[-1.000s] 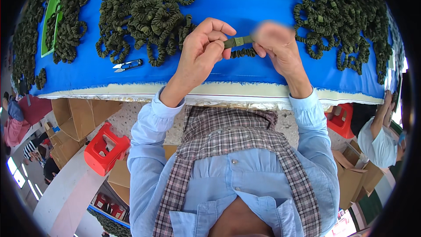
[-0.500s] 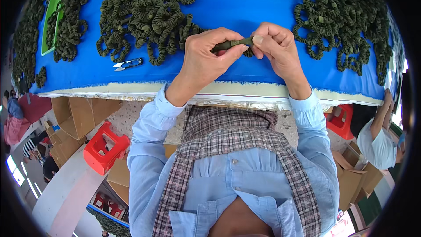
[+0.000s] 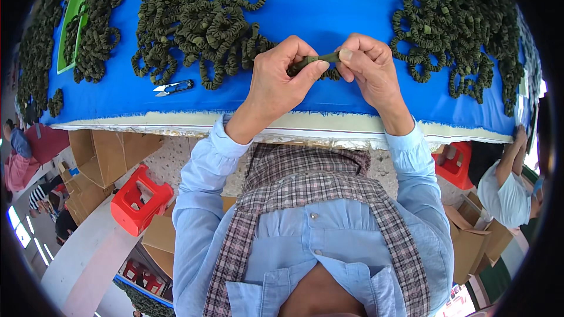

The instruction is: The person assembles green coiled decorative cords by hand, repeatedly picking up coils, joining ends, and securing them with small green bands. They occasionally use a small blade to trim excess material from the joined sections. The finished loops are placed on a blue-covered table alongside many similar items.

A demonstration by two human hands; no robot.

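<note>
Over the table's near edge, both my hands grip one dark green gathered-fabric hair scrunchie point(image 3: 330, 57), pulled taut between them. My left hand point(image 3: 281, 76) pinches it between thumb and fingers, partly hiding it. My right hand point(image 3: 371, 66) is closed on its other end, thumb against forefinger. A ruffled part of the band shows below the fingers. Just beyond my left hand spreads a pile of the same green scrunchies point(image 3: 202, 23). Another heap of scrunchies point(image 3: 452, 26) lies to the right of my right hand.
Small thread snips point(image 3: 174, 88) lie on the blue-covered table point(image 3: 335, 0), left of my hands. A green tray point(image 3: 71, 20) with scrunchies stands far left. Below are red stools point(image 3: 140, 199) and cardboard boxes point(image 3: 120, 151). A person in a light shirt point(image 3: 504, 191) is at the right.
My left fingers have shifted along the scrunchie, and its folded joint now sits by the left thumb tip. The right hand keeps its pinch, nearly in the same place.
</note>
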